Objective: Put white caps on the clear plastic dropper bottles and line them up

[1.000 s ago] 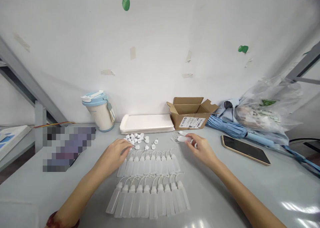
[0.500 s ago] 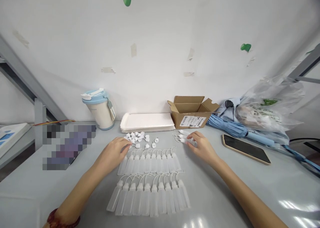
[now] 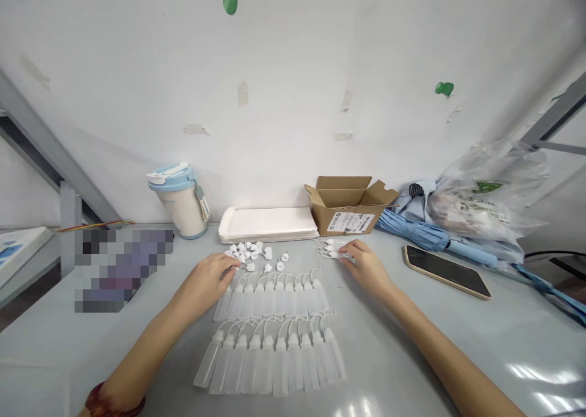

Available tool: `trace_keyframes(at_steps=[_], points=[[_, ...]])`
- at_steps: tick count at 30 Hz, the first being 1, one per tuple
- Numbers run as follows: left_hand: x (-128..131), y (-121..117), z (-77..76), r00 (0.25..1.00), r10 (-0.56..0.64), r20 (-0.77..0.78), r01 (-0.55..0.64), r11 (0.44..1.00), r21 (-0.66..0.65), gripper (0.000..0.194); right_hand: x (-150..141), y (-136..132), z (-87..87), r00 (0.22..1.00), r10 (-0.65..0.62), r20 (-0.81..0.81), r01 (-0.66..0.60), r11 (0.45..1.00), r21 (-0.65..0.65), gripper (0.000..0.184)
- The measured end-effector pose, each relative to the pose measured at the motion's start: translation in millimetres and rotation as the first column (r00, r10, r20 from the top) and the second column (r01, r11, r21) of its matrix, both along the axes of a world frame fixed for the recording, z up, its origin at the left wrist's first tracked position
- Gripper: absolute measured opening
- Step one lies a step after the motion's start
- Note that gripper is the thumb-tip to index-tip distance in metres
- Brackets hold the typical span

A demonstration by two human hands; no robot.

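Two rows of small translucent squeeze bottles (image 3: 272, 298) with tethered caps lie side by side on the grey table (image 3: 91, 344). My left hand (image 3: 211, 278) rests at the left end of the far row, fingers curled near a scatter of small white caps (image 3: 249, 253). My right hand (image 3: 366, 264) lies on the table by a few loose bottles (image 3: 330, 250), fingers closed on one of them.
Along the wall stand a blue-lidded cup (image 3: 179, 200), a stack of white trays (image 3: 268, 224) and an open cardboard box (image 3: 350, 204). To the right lie a phone (image 3: 446, 271), a folded blue umbrella (image 3: 434, 237) and a plastic bag (image 3: 489, 194).
My right hand, which held a bottle lifted above the table, has lowered it onto the small pile of loose bottles. My left hand has stayed where it was.
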State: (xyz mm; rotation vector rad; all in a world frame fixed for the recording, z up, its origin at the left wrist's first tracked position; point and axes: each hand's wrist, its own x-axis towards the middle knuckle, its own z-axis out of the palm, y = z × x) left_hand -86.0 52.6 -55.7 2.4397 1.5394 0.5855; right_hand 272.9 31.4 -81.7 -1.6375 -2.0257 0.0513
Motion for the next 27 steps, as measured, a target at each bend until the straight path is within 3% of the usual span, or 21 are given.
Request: trace_keyframes(at_steps=[17,27], points=[[-1,0,1.1,0.999,0.031,-0.011,-0.031,1.000,-0.003,0.031,-2,10,-13.9,0.999,0.010,0.035,-0.013,0.996,0.089,0.024],[3,-5,7.0,0.998,0.047,0.044,-0.049,0.998,0.050,0.031,-5,8,-11.7,0.998,0.010,-0.064,-0.006,0.998,0.059,0.024]])
